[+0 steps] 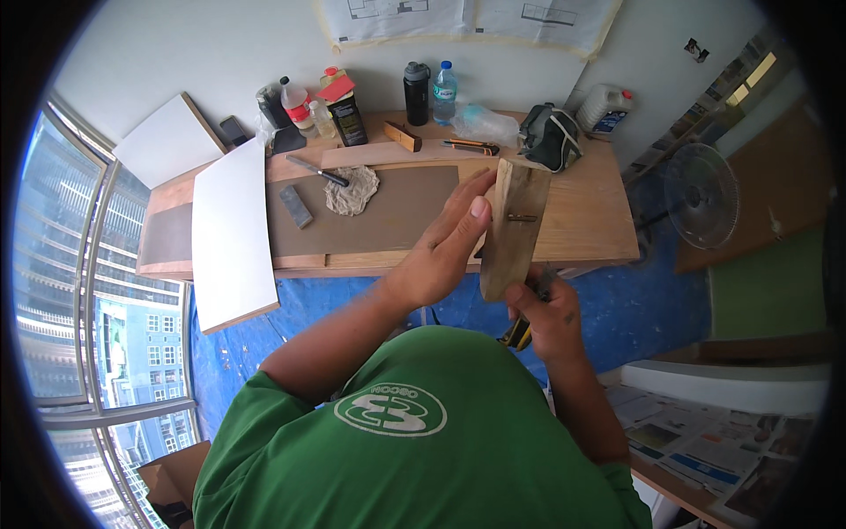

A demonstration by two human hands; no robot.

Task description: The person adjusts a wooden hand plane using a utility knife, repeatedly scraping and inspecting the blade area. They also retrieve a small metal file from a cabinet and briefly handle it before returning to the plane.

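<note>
From here, the step looks like steadying and checking a long brown wooden block (507, 236) with a slot across it, upended before the green shirt. The right hand (553, 319) grips its lower end; the left hand (448, 249) is flat, fingers extended, alongside. The next move seems to call for a firm lower grip. Beyond, on the brown wooden desk (582, 231), a grey rectangular stone (296, 206) lies beside a crumpled beige cloth (354, 199). A white flat panel (231, 229) overhanging the front edge could obstruct work leftward. Bottles stand farther back.
</note>
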